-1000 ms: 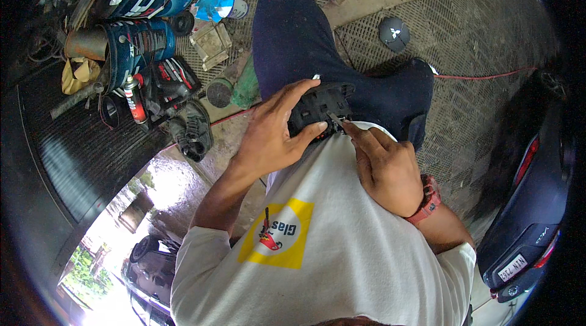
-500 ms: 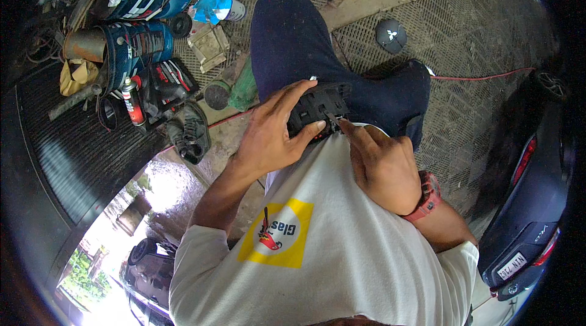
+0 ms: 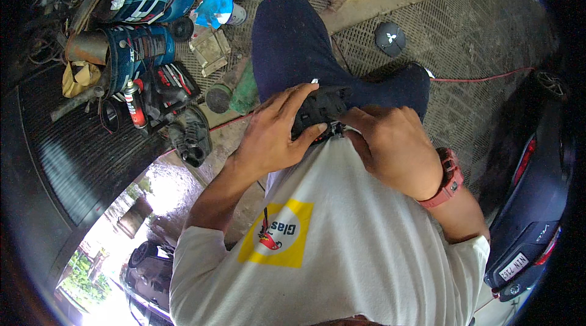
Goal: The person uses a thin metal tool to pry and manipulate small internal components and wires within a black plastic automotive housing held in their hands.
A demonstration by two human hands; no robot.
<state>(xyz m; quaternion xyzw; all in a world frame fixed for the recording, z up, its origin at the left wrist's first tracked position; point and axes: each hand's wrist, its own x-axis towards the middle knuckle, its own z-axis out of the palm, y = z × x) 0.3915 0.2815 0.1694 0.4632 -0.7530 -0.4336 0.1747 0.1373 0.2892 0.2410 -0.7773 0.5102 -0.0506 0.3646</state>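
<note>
A black moulded plastic part with slots and raised ribs rests against my lap, close to the front of my shirt. My left hand is closed round its left side, fingers along the far edge and thumb on the near face. At the part's right edge, the bent fingers and thumb of my right hand pinch near some small metallic-looking pieces. The right fingertips are partly hidden, so any smaller thing between them cannot be made out.
Blue pails, a red spray can, black shoes and a wooden frame stand at left. A dark cap lies on the matting ahead. A red cord runs toward a dark car at right.
My right hand has shifted right and slightly away from me, its wrist turning and its fingers bending more at the part's edge. The left hand and the plastic part stay nearly in place.
</note>
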